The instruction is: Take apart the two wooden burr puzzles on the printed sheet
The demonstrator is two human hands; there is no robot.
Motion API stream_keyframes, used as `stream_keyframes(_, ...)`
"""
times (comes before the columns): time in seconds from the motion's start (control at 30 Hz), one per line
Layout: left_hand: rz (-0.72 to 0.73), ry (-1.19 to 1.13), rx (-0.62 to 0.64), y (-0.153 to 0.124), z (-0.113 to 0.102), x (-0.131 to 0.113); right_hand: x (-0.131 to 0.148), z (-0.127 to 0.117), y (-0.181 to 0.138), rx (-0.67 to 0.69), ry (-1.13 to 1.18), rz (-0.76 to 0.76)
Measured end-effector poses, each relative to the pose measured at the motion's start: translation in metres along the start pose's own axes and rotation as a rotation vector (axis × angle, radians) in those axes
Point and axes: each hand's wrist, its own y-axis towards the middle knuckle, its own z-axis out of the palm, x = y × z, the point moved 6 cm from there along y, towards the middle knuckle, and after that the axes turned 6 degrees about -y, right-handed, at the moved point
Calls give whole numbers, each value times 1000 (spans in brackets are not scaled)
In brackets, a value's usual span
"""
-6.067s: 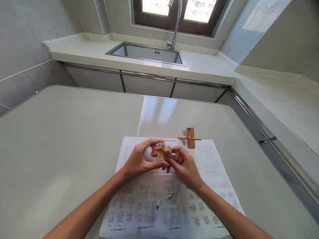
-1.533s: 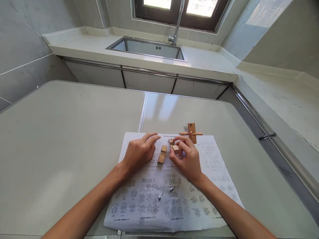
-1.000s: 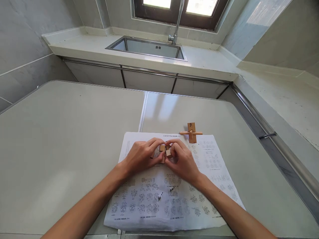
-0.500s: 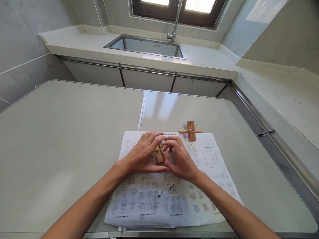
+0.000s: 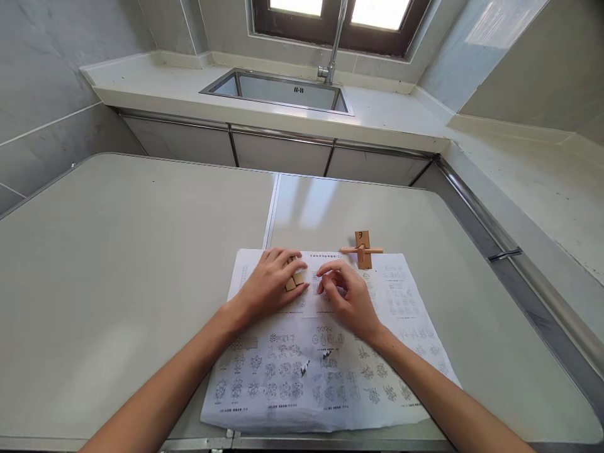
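A small block of interlocking wooden puzzle pieces point(image 5: 295, 281) rests on the printed sheet point(image 5: 283, 352), partly covered by my left hand point(image 5: 268, 280). The fingers of that hand curve over its far side and the thumb lies along its near side. To the right, apart from the block, is my right hand point(image 5: 349, 296). Its fingers are loosely curled with gaps between them, and nothing shows in them. Beyond it, at the sheet's top edge, stands a crossed wooden puzzle point(image 5: 362, 242) with a "3" marked on it and a thin rod sticking out sideways.
Line drawings of puzzles cover the sheet, which has small dark torn-looking marks point(image 5: 304, 368). Beneath lies a pale table point(image 5: 141, 270) with a seam across it. A counter point(image 5: 155, 88) with a sink point(image 5: 278, 91) and tap point(image 5: 330, 56) runs behind; another ledge borders the right.
My right hand has come off the wooden block and moved slightly right. My left hand has closed in over the block, which now sits a little farther left.
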Motion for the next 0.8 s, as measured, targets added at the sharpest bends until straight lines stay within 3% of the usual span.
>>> stream_keyframes(0.17, -183, 91, -129, -1, -16, 28, -4, 1, 1, 13, 96, 110)
stream_keyframes(0.4, -353, 129, -240, -4, -37, 55, -14, 4, 7, 128, 660, 358)
stream_keyframes(0.57, -281, 94, -189, -5, -47, 66, -26, 4, 12, 156, 994, 528)
stream_keyframes(0.8, -211, 109, -152, -12, -65, 79, -33, -10, 19, 31, 1046, 450)
